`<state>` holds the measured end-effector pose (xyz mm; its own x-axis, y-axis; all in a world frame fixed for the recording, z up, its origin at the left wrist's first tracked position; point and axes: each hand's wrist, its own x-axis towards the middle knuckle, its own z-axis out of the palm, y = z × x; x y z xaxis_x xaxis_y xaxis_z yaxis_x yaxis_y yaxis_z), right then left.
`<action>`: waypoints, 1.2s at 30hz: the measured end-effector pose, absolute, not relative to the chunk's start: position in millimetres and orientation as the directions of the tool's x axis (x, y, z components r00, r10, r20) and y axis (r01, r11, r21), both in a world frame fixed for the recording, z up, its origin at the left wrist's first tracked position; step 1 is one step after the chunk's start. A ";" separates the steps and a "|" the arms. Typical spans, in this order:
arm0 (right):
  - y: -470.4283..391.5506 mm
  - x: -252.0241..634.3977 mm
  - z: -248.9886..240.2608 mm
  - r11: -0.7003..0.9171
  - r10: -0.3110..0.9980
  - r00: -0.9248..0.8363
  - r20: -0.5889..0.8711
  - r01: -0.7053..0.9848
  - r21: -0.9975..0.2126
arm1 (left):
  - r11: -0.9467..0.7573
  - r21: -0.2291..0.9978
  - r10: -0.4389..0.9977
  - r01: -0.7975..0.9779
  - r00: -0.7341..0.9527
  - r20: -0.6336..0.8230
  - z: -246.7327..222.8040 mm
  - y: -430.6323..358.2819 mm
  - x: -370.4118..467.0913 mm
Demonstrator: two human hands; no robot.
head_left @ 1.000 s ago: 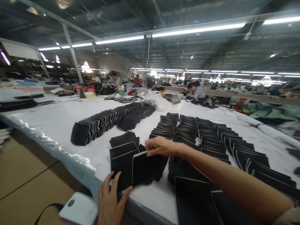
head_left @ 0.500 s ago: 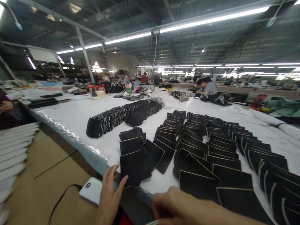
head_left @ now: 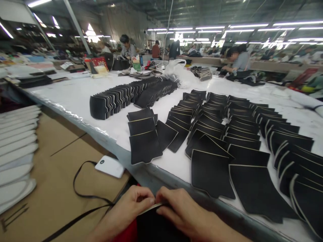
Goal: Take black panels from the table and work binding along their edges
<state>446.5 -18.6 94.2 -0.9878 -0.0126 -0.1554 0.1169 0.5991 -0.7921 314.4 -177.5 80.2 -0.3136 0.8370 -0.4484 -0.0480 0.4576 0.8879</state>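
At the bottom centre, below the table's front edge, both hands pinch the light edge of a black flat piece (head_left: pixel 157 226). My left hand (head_left: pixel 135 203) has its thumb and fingers closed on the left part of that edge. Close beside it, my right hand (head_left: pixel 179 208) grips the same edge, thumb below and fingers on top. Much of the piece lies outside the picture. In front of the hands, a small group of black pieces (head_left: pixel 145 146) overlaps on the white table (head_left: pixel 111 134). Rows of similar light-edged black pieces (head_left: pixel 209 169) spread to the right.
A long standing row of black pieces (head_left: pixel 98 107) and a clear plastic bag (head_left: pixel 178 70) are farther back. On the brown board (head_left: pixel 60 174) at left are a white phone (head_left: pixel 110 166), a black strap (head_left: pixel 75 181) and white shaped pieces (head_left: pixel 19 146). Several people work behind.
My left hand has left the small group of pieces at the table edge and come beside my right hand. Both now hold one black piece. The camera has tipped downward.
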 end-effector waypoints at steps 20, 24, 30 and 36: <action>-36.5 459.9 74.2 0.714 -0.057 -0.997 0.050 -0.076 -0.696 | 0.570 0.794 0.754 -0.212 -0.250 -0.608 70.9 -179.0 321.3; -39.7 460.6 70.1 0.720 -0.069 -0.998 0.000 -0.049 -0.693 | 0.573 0.809 0.767 -0.130 -0.264 -0.585 65.7 -183.5 326.9; -32.2 459.3 69.9 0.717 -0.181 -0.983 0.023 -0.148 -0.681 | 0.576 0.807 0.776 -0.131 -0.221 -0.590 71.5 -183.6 324.6; -28.3 453.5 75.6 0.716 -0.210 -0.971 0.116 -0.233 -0.658 | 0.538 0.822 0.793 -0.186 -0.217 -0.569 71.5 -184.7 323.2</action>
<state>453.5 -28.3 75.6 -0.9708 -0.2100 0.1158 -0.2334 0.7164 -0.6575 323.2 -184.7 71.5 -0.2167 0.7935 -0.5687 -0.1859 0.5384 0.8220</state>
